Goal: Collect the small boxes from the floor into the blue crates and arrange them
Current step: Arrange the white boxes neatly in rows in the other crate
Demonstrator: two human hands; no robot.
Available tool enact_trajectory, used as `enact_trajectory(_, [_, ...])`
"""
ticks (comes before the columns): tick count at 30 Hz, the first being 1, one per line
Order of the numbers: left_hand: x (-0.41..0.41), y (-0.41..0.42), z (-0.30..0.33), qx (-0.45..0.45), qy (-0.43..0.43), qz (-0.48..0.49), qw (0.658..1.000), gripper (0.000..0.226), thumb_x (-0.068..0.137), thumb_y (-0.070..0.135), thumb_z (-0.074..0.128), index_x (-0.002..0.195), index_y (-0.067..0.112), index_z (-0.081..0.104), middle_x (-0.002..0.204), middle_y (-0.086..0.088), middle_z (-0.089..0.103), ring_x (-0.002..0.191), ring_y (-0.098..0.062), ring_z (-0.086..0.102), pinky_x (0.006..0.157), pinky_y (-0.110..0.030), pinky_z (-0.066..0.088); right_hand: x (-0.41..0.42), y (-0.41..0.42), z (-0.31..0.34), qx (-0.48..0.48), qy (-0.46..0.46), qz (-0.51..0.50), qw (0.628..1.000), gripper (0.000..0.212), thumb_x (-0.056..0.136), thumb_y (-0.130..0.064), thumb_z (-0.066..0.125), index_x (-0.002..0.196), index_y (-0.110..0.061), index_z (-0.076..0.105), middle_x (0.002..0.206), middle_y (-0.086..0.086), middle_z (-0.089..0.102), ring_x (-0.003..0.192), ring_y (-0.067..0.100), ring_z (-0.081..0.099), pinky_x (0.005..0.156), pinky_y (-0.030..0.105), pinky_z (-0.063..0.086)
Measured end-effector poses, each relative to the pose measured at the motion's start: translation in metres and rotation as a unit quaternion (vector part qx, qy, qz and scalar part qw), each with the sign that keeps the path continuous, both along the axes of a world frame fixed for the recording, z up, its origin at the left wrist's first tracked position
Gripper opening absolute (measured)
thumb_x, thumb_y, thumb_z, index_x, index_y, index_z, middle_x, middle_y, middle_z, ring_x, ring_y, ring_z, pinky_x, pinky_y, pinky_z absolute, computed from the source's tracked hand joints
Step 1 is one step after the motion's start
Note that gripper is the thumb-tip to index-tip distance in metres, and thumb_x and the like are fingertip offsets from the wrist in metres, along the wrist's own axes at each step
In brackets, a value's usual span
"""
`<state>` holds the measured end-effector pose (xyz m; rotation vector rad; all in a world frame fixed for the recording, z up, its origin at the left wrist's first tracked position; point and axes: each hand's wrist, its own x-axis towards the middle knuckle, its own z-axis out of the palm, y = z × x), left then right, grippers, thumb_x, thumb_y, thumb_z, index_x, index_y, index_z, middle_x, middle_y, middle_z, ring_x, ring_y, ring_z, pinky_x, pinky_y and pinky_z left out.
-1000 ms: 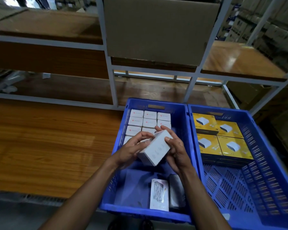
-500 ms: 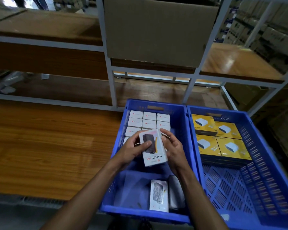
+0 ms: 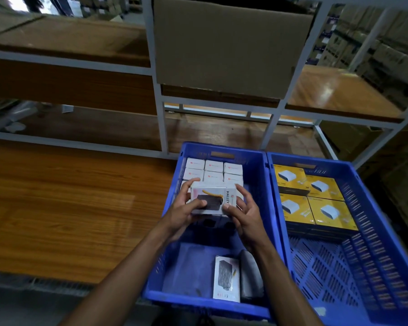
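From the head camera, both hands hold one small white box over the left blue crate. The left hand grips the box's left end, thumb curled onto the printed face and fingers wrapped behind the far edge. The right hand pinches the right end, thumb on the near corner and fingers spread along the side that reads "HALLEY". The box lies flat, printed face up, showing a dark device and a yellow strap.

Just beyond the grip, at the crate's far end, stand rows of packed white boxes, tight together with their tops up; the held box hangs over the nearest row, and whether it touches them cannot be told. Below the grip, toward the person, a loose white box lies flat on the crate floor, and a dark grey pouch-like object lies just beside it on the right, under the right forearm.

To the right of the grip sits the right blue crate, its wall touching the left crate's. Four yellow boxes fill its far half.

To the left of the grip spreads a wooden shelf board. Beyond it rises a grey metal rack, with a brown cardboard carton on an upper level.
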<state>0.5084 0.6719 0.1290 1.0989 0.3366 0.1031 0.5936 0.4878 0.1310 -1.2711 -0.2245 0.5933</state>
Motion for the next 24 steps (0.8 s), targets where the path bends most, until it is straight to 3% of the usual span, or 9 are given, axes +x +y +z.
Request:
enact_trajectory(4, [-0.001,-0.002,0.0,0.062,0.028,0.022,0.997,0.055,0.084,0.029,0.078,0.136,0.026,0.059,0.139,-0.009,0.063,0.118,-0.027,0.07,0.095,-0.048,0.06,0.005,-0.003,0.002,0.021,0.006,-0.045,0.999,0.075,0.085,-0.009,0.076,0.151,-0.018,0.044,0.131,0.012,0.071,0.125,0.032,0.066,0.103,0.047,0.054])
enact_trajectory(6, [-0.001,-0.002,0.001,0.148,0.033,0.032,0.988,0.056,0.082,0.037,0.078,0.135,0.035,0.06,0.135,0.008,0.063,0.118,-0.021,0.068,0.102,-0.049,0.057,0.007,-0.004,0.0,0.016,-0.003,-0.042,0.999,0.076,0.083,-0.01,0.08,0.15,-0.019,0.046,0.134,0.01,0.07,0.126,0.03,0.066,0.103,0.045,0.055])
enact_trajectory(8, [-0.001,0.0,0.003,0.25,0.014,0.032,0.968,0.063,0.083,0.042,0.076,0.142,0.043,0.053,0.14,0.022,0.056,0.126,-0.007,0.058,0.105,-0.036,0.054,0.008,-0.004,-0.002,-0.004,-0.022,-0.03,0.999,0.078,0.08,-0.01,0.086,0.148,-0.021,0.05,0.136,0.008,0.069,0.127,0.029,0.065,0.104,0.046,0.054])
enact_trajectory(11, [0.0,0.002,0.009,0.339,-0.019,0.024,0.94,0.074,0.089,0.041,0.077,0.153,0.048,0.04,0.147,0.018,0.053,0.131,0.003,0.051,0.102,-0.018,0.047,0.006,-0.003,-0.005,-0.027,-0.045,-0.005,0.999,0.079,0.078,-0.011,0.086,0.147,-0.023,0.05,0.136,0.008,0.067,0.127,0.026,0.065,0.107,0.052,0.052])
enact_trajectory(16, [0.001,0.003,0.016,0.361,-0.026,-0.051,0.931,0.074,0.098,0.026,0.071,0.152,0.061,0.034,0.135,0.008,0.062,0.124,-0.008,0.06,0.099,-0.032,0.058,0.005,-0.002,-0.006,-0.03,-0.054,0.007,0.998,0.077,0.079,-0.01,0.085,0.146,-0.025,0.05,0.137,0.008,0.065,0.126,0.025,0.066,0.108,0.051,0.052])
enact_trajectory(20, [-0.001,0.007,0.018,0.36,-0.029,-0.062,0.93,0.078,0.097,0.011,0.067,0.15,0.061,0.04,0.141,0.002,0.054,0.123,-0.014,0.062,0.099,-0.039,0.06,0.005,-0.004,-0.007,-0.033,-0.056,0.01,0.998,0.064,0.088,-0.006,0.08,0.144,-0.019,0.052,0.135,0.009,0.068,0.126,0.027,0.066,0.11,0.054,0.05])
enact_trajectory(22, [0.0,0.012,0.016,0.389,-0.02,-0.078,0.918,0.077,0.092,0.014,0.066,0.149,0.06,0.043,0.136,0.001,0.051,0.125,-0.014,0.061,0.1,-0.036,0.059,0.005,-0.004,-0.007,-0.049,-0.081,0.021,0.995,0.06,0.089,-0.007,0.079,0.142,-0.018,0.055,0.135,0.008,0.068,0.127,0.027,0.065,0.108,0.052,0.052])
enact_trajectory(24, [0.0,0.016,0.013,0.433,-0.005,-0.096,0.896,0.07,0.085,0.029,0.065,0.147,0.058,0.049,0.131,0.003,0.051,0.126,-0.012,0.059,0.103,-0.036,0.057,0.004,-0.003,-0.008,-0.07,-0.108,0.03,0.991,0.057,0.088,-0.003,0.079,0.14,-0.017,0.058,0.135,0.006,0.069,0.127,0.025,0.064,0.105,0.046,0.054])
